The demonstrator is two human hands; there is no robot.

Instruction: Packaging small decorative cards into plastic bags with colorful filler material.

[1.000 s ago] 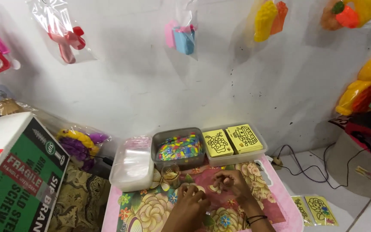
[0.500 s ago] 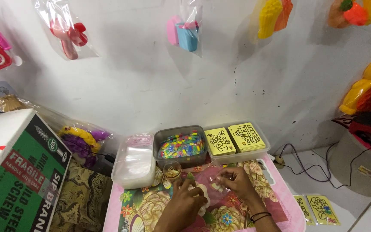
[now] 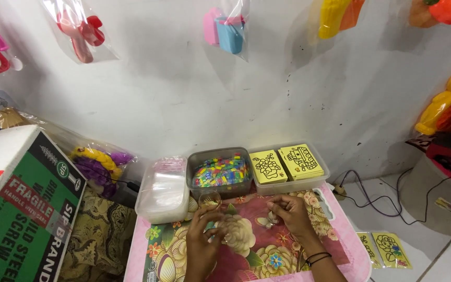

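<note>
My left hand (image 3: 203, 234) and my right hand (image 3: 289, 211) hover low over a small pink table with a floral top (image 3: 267, 250). Both have their fingers curled in towards each other. Whether either pinches something small cannot be made out. A small clear round thing (image 3: 209, 198) lies just above my left fingers. Behind the hands stand a grey tub of small multicoloured pieces (image 3: 220, 171) and a clear tray of yellow picture cards (image 3: 288, 163). A black band circles my right wrist.
A clear tub of plastic sleeves (image 3: 162, 189) sits at the table's left. A green and white carton (image 3: 24, 209) stands far left beside a bag of purple and yellow things (image 3: 97, 164). Bagged toys hang on the wall (image 3: 225, 28). Cables (image 3: 371, 193) and yellow cards (image 3: 387, 248) lie on the floor at right.
My hands have drawn slightly apart, the left one shifting left. The view has tilted a little.
</note>
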